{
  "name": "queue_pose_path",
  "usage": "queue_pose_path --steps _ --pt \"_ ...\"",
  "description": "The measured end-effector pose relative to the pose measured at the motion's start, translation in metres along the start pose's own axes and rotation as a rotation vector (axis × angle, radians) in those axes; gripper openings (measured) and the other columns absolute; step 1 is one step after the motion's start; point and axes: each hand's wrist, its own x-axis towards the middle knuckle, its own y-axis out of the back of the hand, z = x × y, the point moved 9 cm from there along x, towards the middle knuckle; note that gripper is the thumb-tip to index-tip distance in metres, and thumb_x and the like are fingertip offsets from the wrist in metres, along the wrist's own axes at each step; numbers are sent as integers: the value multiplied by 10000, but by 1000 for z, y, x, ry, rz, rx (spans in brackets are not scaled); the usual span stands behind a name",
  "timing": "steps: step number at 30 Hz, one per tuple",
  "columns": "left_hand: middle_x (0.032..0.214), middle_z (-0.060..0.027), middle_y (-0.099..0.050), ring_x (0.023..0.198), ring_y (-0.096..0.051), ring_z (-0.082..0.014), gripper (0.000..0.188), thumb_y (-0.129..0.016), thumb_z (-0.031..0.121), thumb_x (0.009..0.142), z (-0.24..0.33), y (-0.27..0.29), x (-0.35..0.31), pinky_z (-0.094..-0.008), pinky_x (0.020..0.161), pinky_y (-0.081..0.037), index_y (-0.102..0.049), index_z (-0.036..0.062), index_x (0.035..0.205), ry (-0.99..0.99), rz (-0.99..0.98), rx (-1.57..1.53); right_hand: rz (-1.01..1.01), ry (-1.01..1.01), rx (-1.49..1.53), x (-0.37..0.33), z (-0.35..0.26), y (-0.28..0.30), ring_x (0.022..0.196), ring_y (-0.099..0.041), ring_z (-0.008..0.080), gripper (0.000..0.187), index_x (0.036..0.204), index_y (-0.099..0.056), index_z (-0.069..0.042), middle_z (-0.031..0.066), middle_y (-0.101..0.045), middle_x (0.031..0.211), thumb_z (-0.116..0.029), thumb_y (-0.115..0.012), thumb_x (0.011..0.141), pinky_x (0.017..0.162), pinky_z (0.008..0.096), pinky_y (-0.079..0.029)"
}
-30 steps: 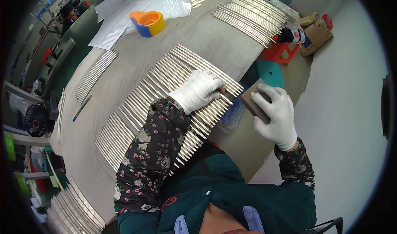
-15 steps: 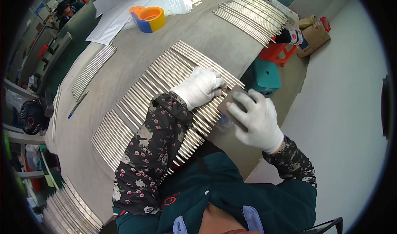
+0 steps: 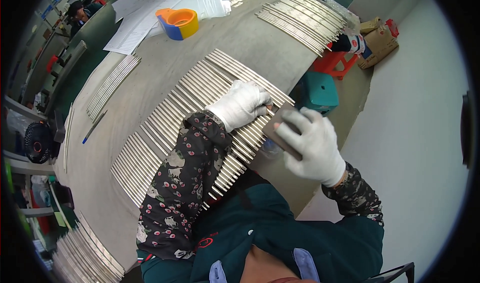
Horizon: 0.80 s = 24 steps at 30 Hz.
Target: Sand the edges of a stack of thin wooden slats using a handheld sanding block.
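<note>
Many thin silvery metal rods lie side by side in a long row across the grey table. On top of them rests my left hand in a white glove with bare fingertips, its fingers closed round a metal rod near the right ends. My right hand, gloved the same way, grips a grey-brown rectangular block, which looks like a sanding block. The block sits against the rod ends at the table's right edge, close to my left fingertips. My fingers partly cover the block and the held rod.
An orange, yellow and blue tape dispenser stands at the back beside paper sheets. More rods lie far right, others at left near a blue pen. A teal stool and red stool stand beyond the right edge.
My right hand and the block have shifted very slightly down along the rod ends. My left hand stays nearly in place on the rods.
</note>
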Motion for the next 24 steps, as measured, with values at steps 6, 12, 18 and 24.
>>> queue_pose_path --steps 6,12,18,24 --pt "819 -65 -634 852 -595 -288 97 -678 137 772 -1 -2 -2 -400 757 -470 -633 87 843 76 -46 6 120 -193 -312 -3 44 12 797 -572 278 403 972 -653 -117 59 -598 1063 -153 -678 572 600 381 -484" --pt "809 -73 -635 845 -595 -295 112 -686 138 769 -1 3 -1 -390 753 -461 -632 85 851 67 -34 16 64 -259 -395 0 63 7 808 -572 277 379 956 -661 -110 60 -598 1072 -154 -672 579 598 376 -475" --pt "806 -72 -633 839 -595 -293 121 -695 131 754 -2 2 -2 -392 755 -463 -631 85 846 83 -35 -6 -4 28 -3 -6 10 -8 846 -570 302 398 981 -659 -117 70 -610 1077 -119 -668 582 656 394 -480" --pt "798 -76 -632 834 -593 -294 120 -689 135 755 -4 1 -1 -409 749 -467 -627 75 839 75 -30 -7 15 47 14 -7 2 4 849 -571 303 413 983 -659 -113 72 -609 1081 -120 -676 570 639 389 -478"
